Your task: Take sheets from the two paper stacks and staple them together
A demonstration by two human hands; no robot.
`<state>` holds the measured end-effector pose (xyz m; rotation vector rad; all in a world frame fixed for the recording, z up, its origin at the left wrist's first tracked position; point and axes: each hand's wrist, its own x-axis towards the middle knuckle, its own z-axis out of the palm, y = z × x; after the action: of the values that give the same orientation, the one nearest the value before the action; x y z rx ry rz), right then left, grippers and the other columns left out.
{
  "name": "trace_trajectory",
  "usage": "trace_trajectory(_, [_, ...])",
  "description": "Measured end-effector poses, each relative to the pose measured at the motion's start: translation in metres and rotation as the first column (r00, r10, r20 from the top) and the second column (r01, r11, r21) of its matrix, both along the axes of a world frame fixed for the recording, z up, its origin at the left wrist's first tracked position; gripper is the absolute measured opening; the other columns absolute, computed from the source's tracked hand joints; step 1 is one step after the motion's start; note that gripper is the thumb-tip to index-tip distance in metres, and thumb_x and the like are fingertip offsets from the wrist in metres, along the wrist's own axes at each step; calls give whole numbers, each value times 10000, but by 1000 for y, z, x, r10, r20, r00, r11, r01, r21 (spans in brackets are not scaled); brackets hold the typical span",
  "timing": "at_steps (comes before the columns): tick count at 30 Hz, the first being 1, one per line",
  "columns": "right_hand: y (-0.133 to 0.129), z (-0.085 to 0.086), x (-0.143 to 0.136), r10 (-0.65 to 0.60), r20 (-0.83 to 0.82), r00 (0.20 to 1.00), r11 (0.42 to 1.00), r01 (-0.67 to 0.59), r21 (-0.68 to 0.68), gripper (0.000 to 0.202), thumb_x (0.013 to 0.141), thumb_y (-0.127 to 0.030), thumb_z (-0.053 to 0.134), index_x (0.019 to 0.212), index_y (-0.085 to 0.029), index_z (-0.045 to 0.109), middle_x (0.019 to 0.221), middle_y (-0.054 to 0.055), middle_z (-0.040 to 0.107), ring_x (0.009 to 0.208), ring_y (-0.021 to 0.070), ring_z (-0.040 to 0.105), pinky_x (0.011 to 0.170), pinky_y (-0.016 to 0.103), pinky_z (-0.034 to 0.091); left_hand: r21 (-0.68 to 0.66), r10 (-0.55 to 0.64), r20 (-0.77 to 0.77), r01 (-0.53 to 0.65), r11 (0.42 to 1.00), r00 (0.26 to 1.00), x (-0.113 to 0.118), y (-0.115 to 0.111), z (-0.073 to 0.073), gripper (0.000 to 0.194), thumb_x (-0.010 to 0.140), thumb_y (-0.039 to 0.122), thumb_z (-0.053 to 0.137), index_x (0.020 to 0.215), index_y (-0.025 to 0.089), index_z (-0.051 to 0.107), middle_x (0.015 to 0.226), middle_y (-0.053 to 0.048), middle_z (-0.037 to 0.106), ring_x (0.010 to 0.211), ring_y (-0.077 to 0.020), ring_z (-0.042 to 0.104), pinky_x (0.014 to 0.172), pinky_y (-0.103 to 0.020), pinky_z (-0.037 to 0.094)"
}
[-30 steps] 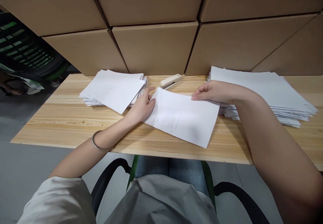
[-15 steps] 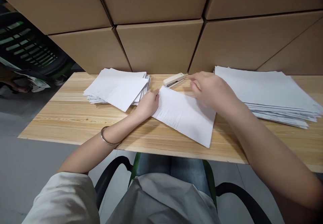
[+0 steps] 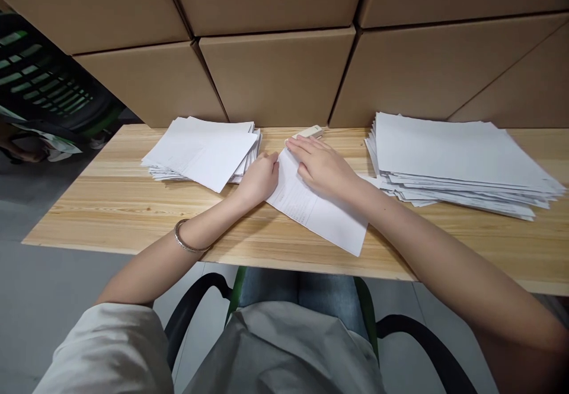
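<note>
A printed sheet of paper [image 3: 296, 201] lies slantwise on the table in front of me. My left hand [image 3: 260, 176] is closed on its left edge, the thumb on top. Over the upper part of the same paper lies my right hand [image 3: 320, 166], palm down with fingers stretched out toward its top corner. Just beyond those fingers is a cream stapler [image 3: 313, 132], its near part hidden behind them. Whether the fingertips touch the stapler I cannot tell.
An uneven pile of papers [image 3: 200, 150] sits left of my hands, and a larger pile [image 3: 453, 151] on the right. Cardboard boxes [image 3: 275, 80] wall off the back of the wooden table [image 3: 111, 204]. At far left are a dark slatted chair [image 3: 48, 80] and another person's hand [image 3: 26, 152].
My right hand has moved left and come down onto the paper, now partly covering the stapler. The left hand keeps its grip. Sheets by the right pile's left side are now uncovered.
</note>
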<state>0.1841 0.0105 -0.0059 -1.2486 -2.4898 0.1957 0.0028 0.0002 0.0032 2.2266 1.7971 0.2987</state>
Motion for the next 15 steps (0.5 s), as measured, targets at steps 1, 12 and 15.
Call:
trace_trajectory(1, [0, 0, -1, -7, 11, 1000, 1000, 7, -2, 631, 939, -126, 402, 1555, -17, 488, 1626, 132, 469, 1548, 270, 389, 1321, 480, 252, -3, 4, -2, -4, 1000, 1000, 0, 0, 0, 344, 1028, 149, 363, 1144, 85, 681, 1079, -180, 688, 994, -287, 667, 938, -393, 499])
trace_trajectory(12, [4, 5, -9, -18, 123, 992, 999, 13, 44, 726, 855, 58, 346, 1573, 19, 439, 1479, 211, 613, 1472, 294, 500, 1287, 501, 303, -16, 19, 4, -19, 1000, 1000, 2, -1, 1, 329, 1023, 145, 370, 1115, 102, 683, 1083, -168, 674, 961, -276, 657, 919, -388, 496])
trace_trajectory(15, [7, 3, -6, -34, 73, 997, 999, 32, 33, 753, 842, 54, 360, 1589, -16, 423, 1497, 191, 603, 1471, 285, 501, 1270, 518, 332, -19, 16, 6, -16, 1000, 1000, 2, -1, 3, 323, 1023, 144, 372, 1101, 104, 683, 1079, -166, 673, 959, -275, 654, 917, -386, 494])
